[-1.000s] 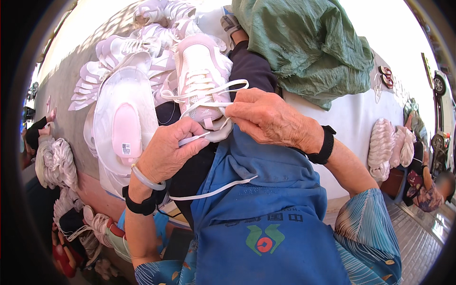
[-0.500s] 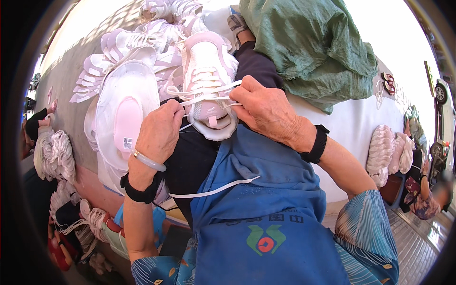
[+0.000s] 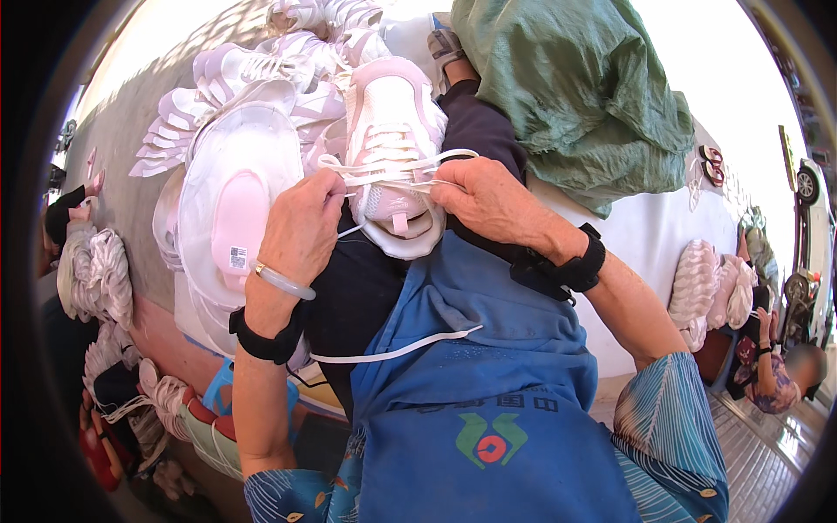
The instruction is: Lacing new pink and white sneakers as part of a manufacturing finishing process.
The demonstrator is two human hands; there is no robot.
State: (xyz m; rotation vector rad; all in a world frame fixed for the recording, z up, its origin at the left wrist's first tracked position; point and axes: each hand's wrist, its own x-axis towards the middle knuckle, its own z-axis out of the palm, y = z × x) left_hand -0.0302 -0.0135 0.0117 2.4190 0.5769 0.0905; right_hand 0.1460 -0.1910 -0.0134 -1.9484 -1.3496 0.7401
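Observation:
A white and pale pink sneaker (image 3: 394,113) rests on my dark-trousered leg, its toe pointing away and its heel toward me. White shoelaces (image 3: 373,172) cross over its upper part near the tongue. My left hand (image 3: 307,209) pinches lace at the shoe's left side, thumb and fingers closed. On the other side my right hand (image 3: 488,196) is closed on lace, with a loop sticking up above the fingers. Another lace (image 3: 397,346), loose and white, lies across my blue apron (image 3: 488,305). The fingertips of both hands are partly hidden.
Left of the sneaker stands a clear plastic tub-like piece with a pink insole (image 3: 237,222). More white and lilac shoes (image 3: 179,131) are heaped beyond it. A large green sack (image 3: 575,96) fills the upper right. A person (image 3: 772,375) sits at the far right beside bundled shoes (image 3: 695,283).
The laces are drawn closer together over the tongue. My right hand has turned and moved slightly lower, and the whole view has shifted a little.

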